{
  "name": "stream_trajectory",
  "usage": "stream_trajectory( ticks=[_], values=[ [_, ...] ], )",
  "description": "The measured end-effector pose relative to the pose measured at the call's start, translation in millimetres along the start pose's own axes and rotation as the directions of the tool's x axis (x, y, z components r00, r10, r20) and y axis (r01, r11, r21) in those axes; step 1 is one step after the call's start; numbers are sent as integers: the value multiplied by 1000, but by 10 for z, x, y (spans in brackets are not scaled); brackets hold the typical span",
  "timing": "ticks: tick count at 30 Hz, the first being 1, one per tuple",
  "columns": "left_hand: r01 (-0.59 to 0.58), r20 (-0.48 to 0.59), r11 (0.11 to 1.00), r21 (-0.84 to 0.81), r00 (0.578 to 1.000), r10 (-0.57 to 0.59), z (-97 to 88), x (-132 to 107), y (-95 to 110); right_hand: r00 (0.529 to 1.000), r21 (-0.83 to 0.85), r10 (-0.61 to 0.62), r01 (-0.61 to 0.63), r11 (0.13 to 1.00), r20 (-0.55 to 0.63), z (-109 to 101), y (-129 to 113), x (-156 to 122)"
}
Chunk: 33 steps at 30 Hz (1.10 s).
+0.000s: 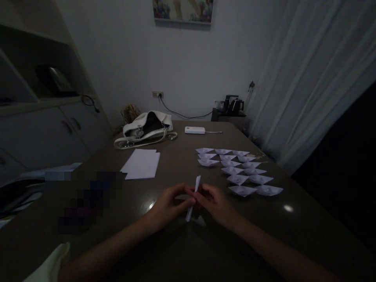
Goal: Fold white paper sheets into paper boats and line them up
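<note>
Folded paper: narrow white strip [197,182], held slightly tilted above the near middle of the worktop [176,156], between the two hands
Left hand [173,200]: grip pinching the strip from the left, thumb and fingertips against it
Right hand [216,204]: grip pinching the same strip from the right, thumb on it, fingers partly hidden behind; hands touching or nearly so, cannot tell which
Paper boats [237,179]: right of the hands, upright in three columns, the leftmost column shorter and only at the far end
Loose sheets [143,166]: white, overlapping, left and farther off than the hands
Bag [162,116]: white, gaping, far left, beyond the sheets
White device [194,130]: far middle, lying flat, short pale cord to its right
Light: dim, glare spots on the worktop
</note>
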<state>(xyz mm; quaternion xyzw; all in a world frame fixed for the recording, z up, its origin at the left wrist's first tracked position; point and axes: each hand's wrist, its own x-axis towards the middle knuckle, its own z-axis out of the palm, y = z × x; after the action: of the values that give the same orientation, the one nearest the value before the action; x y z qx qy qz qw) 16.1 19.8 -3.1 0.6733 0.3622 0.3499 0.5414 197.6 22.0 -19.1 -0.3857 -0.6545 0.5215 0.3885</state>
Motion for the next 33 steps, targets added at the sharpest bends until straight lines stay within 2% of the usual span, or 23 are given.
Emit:
stream_trajectory(
  ticks=[5,9,12,15,18,20,23,25,28,33],
  values=[
    [24,-25,995,-95,999,-27,36,-3,8,1000,-4,-25,25,1000,15,-3,-20,-19],
    [14,-44,997,-76,999,-17,38,-7,33,999,-4,-27,28,1000,35,-3,-70,-35],
    [-22,-98,999,35,995,26,53,-21,53,998,-119,-57,56,991,-1,19,-88,-57],
    [-116,-136,953,280,978,159,92,-55,58,990,-214,-74,47,976,-122,56,-49,-60],
    [-156,-107,899,410,970,217,116,-84,43,984,-101,-74,57,993,-163,70,21,-29],
    [-129,-91,927,352,981,171,97,-84,26,990,10,-30,32,999,-138,53,49,-1],
    [-95,-48,970,226,993,108,33,-59,3,992,157,96,-83,984,-81,4,48,26],
    [-92,-27,970,224,995,101,1,-45,-3,985,210,168,-156,965,-43,-21,34,28],
    [-85,-38,950,301,994,101,-3,-48,5,981,178,194,-188,966,-18,-31,19,11],
    [-125,-41,937,325,988,147,31,-73,13,994,94,103,-98,991,-47,-24,18,-27]
  ],
)
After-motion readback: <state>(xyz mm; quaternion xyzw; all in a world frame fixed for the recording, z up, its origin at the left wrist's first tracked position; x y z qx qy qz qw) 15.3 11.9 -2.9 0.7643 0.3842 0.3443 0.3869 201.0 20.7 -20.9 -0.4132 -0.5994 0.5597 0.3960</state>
